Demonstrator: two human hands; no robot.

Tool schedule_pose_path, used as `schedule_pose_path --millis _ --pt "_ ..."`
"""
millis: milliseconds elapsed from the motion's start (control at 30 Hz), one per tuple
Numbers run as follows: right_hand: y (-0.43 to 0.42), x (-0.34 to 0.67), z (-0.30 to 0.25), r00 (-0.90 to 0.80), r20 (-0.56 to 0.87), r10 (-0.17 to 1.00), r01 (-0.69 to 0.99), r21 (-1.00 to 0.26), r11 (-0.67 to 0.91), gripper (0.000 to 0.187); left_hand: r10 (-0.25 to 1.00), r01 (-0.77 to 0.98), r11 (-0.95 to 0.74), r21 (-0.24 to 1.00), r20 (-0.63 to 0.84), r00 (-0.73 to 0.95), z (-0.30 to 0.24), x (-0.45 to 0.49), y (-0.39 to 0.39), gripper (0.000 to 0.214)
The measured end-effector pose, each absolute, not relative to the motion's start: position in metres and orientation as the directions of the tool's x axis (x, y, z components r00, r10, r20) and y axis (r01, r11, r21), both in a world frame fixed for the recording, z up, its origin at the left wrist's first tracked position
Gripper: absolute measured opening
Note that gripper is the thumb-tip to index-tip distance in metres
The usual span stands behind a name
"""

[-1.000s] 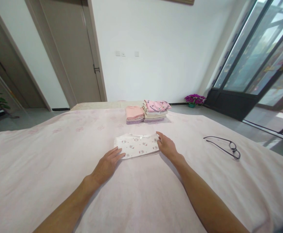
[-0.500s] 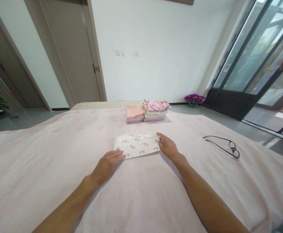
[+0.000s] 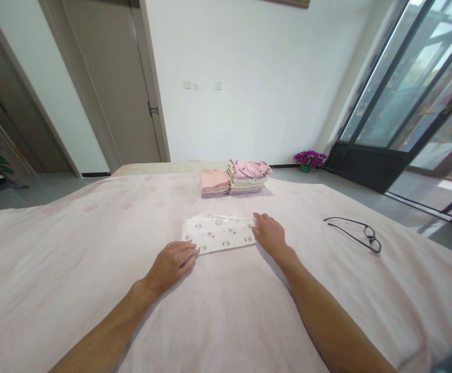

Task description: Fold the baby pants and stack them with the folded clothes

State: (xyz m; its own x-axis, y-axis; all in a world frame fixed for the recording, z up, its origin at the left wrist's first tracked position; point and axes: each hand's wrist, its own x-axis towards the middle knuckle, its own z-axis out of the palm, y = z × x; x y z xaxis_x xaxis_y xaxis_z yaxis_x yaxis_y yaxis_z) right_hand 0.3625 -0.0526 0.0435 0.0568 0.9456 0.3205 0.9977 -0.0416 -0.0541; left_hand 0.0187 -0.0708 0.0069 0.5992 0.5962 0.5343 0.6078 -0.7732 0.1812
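A white folded shirt [image 3: 218, 234] with small printed figures lies flat on the bedspread in front of me, its neckline and a small label on the far side. Across its near left corner rest the stretched-out fingers of my left hand [image 3: 173, 263], palm down. My right hand [image 3: 270, 232] is at the shirt's right end, with bent fingers and thumb closed about that edge. Parts of both hands' fingertips are hard to make out against the cloth.
Beyond the shirt stand two stacks of folded clothes, a lower peach stack [image 3: 214, 181] and a taller stack [image 3: 249, 178] topped with pink printed cloth. Black-framed glasses [image 3: 370, 238] lie to the right on the pale pink bedspread [image 3: 218, 321]. Purple flowers [image 3: 310, 158] stand on the floor behind.
The fingers of my right hand have drawn in a little at the shirt's right edge. My left hand has stayed nearly in place, and the shirt looks the same.
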Motion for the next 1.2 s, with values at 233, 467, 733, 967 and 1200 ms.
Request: schedule_pose_path --millis 233,467,733,967,1200 --pt "-0.055 0.334 0.039 -0.251 0.429 0.868 0.953 -0.050 0.300 0.044 0.743 0.722 -0.613 0.320 0.545 0.389 0.019 0.023 -0.061 0.035" --pt "-0.052 0.307 0.013 -0.431 0.318 0.844 0.879 -0.065 0.473 0.053 0.831 0.814 -0.509 0.281 0.406 0.380 0.017 0.061 -0.026 0.044" --pt "-0.048 0.317 -0.001 -0.396 0.280 0.875 0.906 -0.040 0.422 0.056 0.867 0.871 -0.460 0.174 0.298 0.399 -0.010 0.078 -0.015 0.051" --pt "-0.041 0.329 -0.002 -0.369 0.261 0.892 0.922 -0.014 0.386 0.057 0.892 0.886 -0.427 0.181 0.244 0.381 -0.021 0.043 -0.006 0.053" --pt "-0.039 0.332 -0.004 -0.359 0.251 0.899 0.931 0.025 0.364 0.058 0.950 0.828 -0.255 0.499 0.290 0.117 -0.018 0.005 -0.002 0.044"
